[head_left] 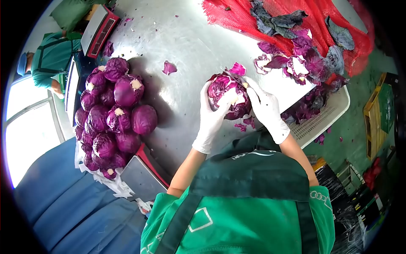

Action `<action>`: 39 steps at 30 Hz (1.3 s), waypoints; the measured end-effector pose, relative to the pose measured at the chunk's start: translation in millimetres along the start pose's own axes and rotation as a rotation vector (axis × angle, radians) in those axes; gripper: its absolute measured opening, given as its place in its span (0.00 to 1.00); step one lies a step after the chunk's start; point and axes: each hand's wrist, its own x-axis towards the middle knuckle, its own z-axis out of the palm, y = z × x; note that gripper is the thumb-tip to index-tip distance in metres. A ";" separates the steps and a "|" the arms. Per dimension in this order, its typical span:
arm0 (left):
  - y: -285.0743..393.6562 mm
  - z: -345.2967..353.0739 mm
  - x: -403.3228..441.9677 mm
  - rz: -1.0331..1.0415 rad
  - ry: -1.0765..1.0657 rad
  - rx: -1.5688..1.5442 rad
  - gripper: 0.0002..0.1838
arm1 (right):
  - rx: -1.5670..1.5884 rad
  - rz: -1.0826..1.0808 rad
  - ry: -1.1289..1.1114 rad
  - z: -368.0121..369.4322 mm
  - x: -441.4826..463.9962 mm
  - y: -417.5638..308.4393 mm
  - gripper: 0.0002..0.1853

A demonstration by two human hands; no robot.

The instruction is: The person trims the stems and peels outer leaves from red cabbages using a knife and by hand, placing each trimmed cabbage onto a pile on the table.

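Note:
A red cabbage, its outer leaves ragged and a pale cut part showing, is held over the metal table between my two white-gloved hands. My left hand is closed around its left and lower side, the thumb lying across the pale part. On the right edge, the fingers of my right hand press against the cabbage. A small yellowish spot shows by those fingertips; I cannot make out what it is. Just above sits a loose purple leaf, and leaf scraps lie below the cabbage.
A pile of red cabbages stands at left, beside a red-and-grey scale. Leaf trimmings and red netting are at upper right, above a white crate of leaves. Another person works at far left.

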 end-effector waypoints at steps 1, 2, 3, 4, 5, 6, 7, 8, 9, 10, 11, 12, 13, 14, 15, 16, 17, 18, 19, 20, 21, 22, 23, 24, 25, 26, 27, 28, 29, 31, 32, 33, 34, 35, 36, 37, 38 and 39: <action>0.1 2.0 0.5 0.002 0.011 0.028 0.37 | -0.034 0.048 -0.018 0.2 -0.3 0.8 0.20; -8.7 1.4 1.0 0.025 0.028 -0.001 0.37 | -0.067 0.100 -0.037 1.5 -2.3 2.7 0.20; -9.7 3.5 -2.0 0.033 0.026 -0.010 0.37 | -0.076 0.093 -0.032 7.0 3.5 33.0 0.20; -9.7 4.8 -7.1 0.065 0.021 0.059 0.38 | -0.292 -0.144 0.201 15.6 14.1 83.6 0.20; -9.8 5.2 -14.4 0.093 0.013 0.132 0.39 | -0.191 -0.003 0.216 13.1 17.6 87.0 0.20; -14.5 4.8 -14.7 0.196 0.045 0.251 0.41 | -0.089 0.135 0.242 7.0 23.6 79.3 0.21; -17.9 4.5 -13.7 0.264 0.053 0.211 0.41 | 0.150 0.291 0.101 -0.6 28.6 72.2 0.24; -23.8 1.9 -10.4 0.181 0.058 0.140 0.41 | 0.386 0.489 -0.013 -7.9 33.3 66.6 0.26; -19.7 -1.1 -16.3 0.068 0.065 0.074 0.41 | 0.560 0.698 -0.099 -16.9 39.5 55.2 0.29; -19.9 -6.6 -14.8 0.094 0.047 0.168 0.41 | 0.539 0.677 -0.111 -15.9 34.6 46.0 0.32; -17.6 -6.9 -8.6 0.120 0.055 0.160 0.41 | 0.513 0.615 -0.109 -18.2 48.8 39.4 0.36; -15.6 -8.2 -6.2 0.191 0.025 0.191 0.41 | 0.276 0.377 -0.069 -19.2 52.4 24.9 0.42; -15.4 -11.4 -10.6 0.237 -0.005 0.230 0.41 | 0.047 0.160 -0.037 -18.5 40.2 4.0 0.48; -21.2 -12.5 -10.9 0.117 0.044 0.308 0.42 | -0.066 0.062 -0.085 -18.9 37.6 -7.5 0.47; -3.0 -8.2 -11.3 0.031 0.007 0.251 0.43 | -0.179 -0.042 -0.123 -19.1 35.1 -18.8 0.45; -1.5 -9.5 -9.7 0.057 -0.044 0.220 0.44 | -0.285 -0.149 -0.149 -19.3 32.8 -29.9 0.44; -0.6 -10.2 -9.1 0.080 -0.096 0.189 0.45 | -0.301 -0.048 -0.260 -27.6 38.2 -38.4 0.38; 2.9 -8.1 -8.7 0.112 -0.118 0.240 0.48 | -0.279 -0.117 -0.197 -23.2 42.6 -29.3 0.30; 5.4 -7.1 -8.0 0.144 -0.137 0.293 0.51 | -0.254 -0.187 -0.135 -18.3 47.9 -23.5 0.23; -4.4 -8.5 -6.8 0.152 -0.114 0.337 0.51 | -0.313 -0.182 -0.153 -18.1 49.2 -19.6 0.18; -7.0 -11.3 -6.9 0.146 -0.113 0.340 0.51 | -0.308 -0.179 -0.158 -16.3 54.5 -15.0 0.18; -7.8 -14.1 -5.5 0.181 -0.116 0.424 0.50 | -0.444 -0.087 -0.173 -15.3 64.2 -6.0 0.17; -9.1 -15.2 -5.2 0.215 -0.121 0.507 0.50 | -0.580 0.008 -0.187 -15.3 74.5 6.4 0.17; -11.3 -13.9 -6.7 0.203 -0.078 0.500 0.51 | -0.579 0.157 -0.223 -20.1 86.2 31.5 0.21; -12.1 -16.3 -8.7 0.207 -0.082 0.504 0.51 | -0.203 0.190 -0.100 -26.1 90.0 43.6 0.27; -13.0 -19.5 -9.4 0.184 -0.033 0.463 0.50 | -0.170 0.199 -0.062 -27.2 89.1 52.1 0.27; -14.5 -21.9 -9.5 0.155 0.027 0.417 0.50 | -0.139 0.203 -0.040 -37.2 84.8 32.7 0.28; 0.4 -22.8 -7.3 0.130 0.041 0.583 0.52 | -0.321 0.226 -0.053 -49.8 77.6 -8.8 0.28; 18.8 -21.0 -8.4 0.046 -0.004 0.779 0.55 | -0.224 0.150 -0.003 -46.3 64.7 -10.1 0.25; 15.9 -16.1 -7.9 0.005 0.068 0.837 0.54 | -0.169 -0.110 0.107 -31.2 30.1 -4.2 0.19; 11.8 -15.5 -2.5 0.015 0.068 0.833 0.54 | -0.104 -0.026 0.032 -30.6 15.4 -9.5 0.17; 4.9 -15.5 -2.2 0.112 0.086 0.783 0.53 | -0.038 0.069 -0.051 -29.5 -1.4 -16.6 0.16; 1.1 -14.7 -2.4 0.208 0.106 0.731 0.51 | -0.019 0.054 -0.048 -28.9 -12.1 -21.7 0.15; 2.0 -12.3 -2.1 0.205 0.102 0.732 0.51 | 0.003 0.040 -0.041 -27.7 -20.8 -26.3 0.15; 5.5 -9.3 -2.6 0.059 0.072 0.429 0.49 | 0.055 0.155 -0.100 -27.2 -29.3 -32.2 0.16; 7.3 -7.3 -3.2 -0.086 0.044 0.126 0.47 | 0.059 -0.016 -0.003 -19.0 -38.7 -23.7 0.18; 6.1 -6.8 -4.1 -0.121 0.048 0.097 0.48 | 0.081 0.048 -0.038 -18.1 -45.8 -26.4 0.19; 2.3 -6.5 -4.1 -0.121 0.043 0.101 0.48 | 0.110 0.089 -0.072 -15.5 -51.3 -27.1 0.22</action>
